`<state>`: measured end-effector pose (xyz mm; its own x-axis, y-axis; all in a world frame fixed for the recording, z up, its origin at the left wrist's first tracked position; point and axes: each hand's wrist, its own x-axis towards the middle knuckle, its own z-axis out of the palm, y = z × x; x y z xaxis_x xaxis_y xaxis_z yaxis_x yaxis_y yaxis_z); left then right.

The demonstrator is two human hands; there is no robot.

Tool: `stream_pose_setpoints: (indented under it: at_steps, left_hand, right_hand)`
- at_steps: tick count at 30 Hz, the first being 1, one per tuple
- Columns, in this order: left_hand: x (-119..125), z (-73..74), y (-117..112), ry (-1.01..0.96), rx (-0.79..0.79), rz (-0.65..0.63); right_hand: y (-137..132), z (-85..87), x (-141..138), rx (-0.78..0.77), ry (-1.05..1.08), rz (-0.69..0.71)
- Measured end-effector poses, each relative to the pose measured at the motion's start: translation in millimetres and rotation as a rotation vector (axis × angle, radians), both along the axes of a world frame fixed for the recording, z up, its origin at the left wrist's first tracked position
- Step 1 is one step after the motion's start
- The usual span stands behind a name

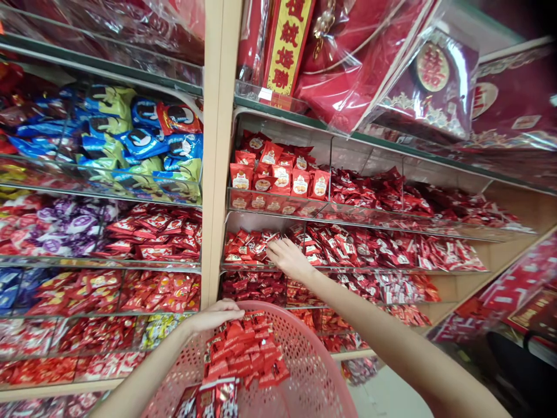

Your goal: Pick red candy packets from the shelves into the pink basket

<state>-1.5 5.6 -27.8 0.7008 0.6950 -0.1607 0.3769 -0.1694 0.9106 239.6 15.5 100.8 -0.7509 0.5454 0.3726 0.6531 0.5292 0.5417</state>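
Pink plastic pierced with small holes makes up the basket (311,366) at the bottom of the view. It is heaped with red packets (243,354), and a few larger red-and-white packs (215,397) stand at its near side. The left hand (213,316) lies on the basket's rim, away from the pile, with its fingers pressed together and curled over the edge.

The right hand (285,259) reaches to a clear bin (248,268) on the shelf, its fingers slightly spread and resting on the loose packets (248,247) inside. Whether they pinch one, I cannot tell, as the tips are lost among the wrappers.

Above that bin, another clear bin holds upright red pouches (274,174) with round labels, and more red packets fill the bins running right. Left of the wooden post (215,145), bins hold blue and lime packets (130,130), purple ones (65,223), and further red ones. Higher up sit plastic-wrapped red goods, one with a gold panel (287,46) of Chinese characters.
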Motion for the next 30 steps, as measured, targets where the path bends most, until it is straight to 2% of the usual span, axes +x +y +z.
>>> stream_pose_setpoints:
  at_steps: [6,10,13,21,25,27,30]
  left_hand:
    - [0,2.6,-1,0.014,0.01,-0.005]
    - [0,4.4,-2,0.018,-0.004,0.006]
    - [0,3.5,-2,0.011,0.0,0.008]
    - [0,3.0,-1,0.02,0.021,-0.02]
    - [1,5.7,-2,0.009,0.009,-0.007]
    - [1,6.1,-3,-0.001,0.003,-0.005]
    - [1,5.5,-5,-0.03,-0.069,0.041]
  right_hand:
    - [7,-10.3,-3,-0.136,0.542,-0.102]
    - [8,-13.2,-11,-0.255,0.867,-0.046]
    - [7,-13.1,-18,-0.321,1.025,0.005]
    - [-3,-11.0,-28,-0.354,1.091,0.094]
    - [-29,-7.7,-34,-0.297,1.105,0.147]
    - [-50,-10.5,-40,-0.358,1.153,0.186]
    - [-87,-23.7,-50,-0.578,1.245,0.208]
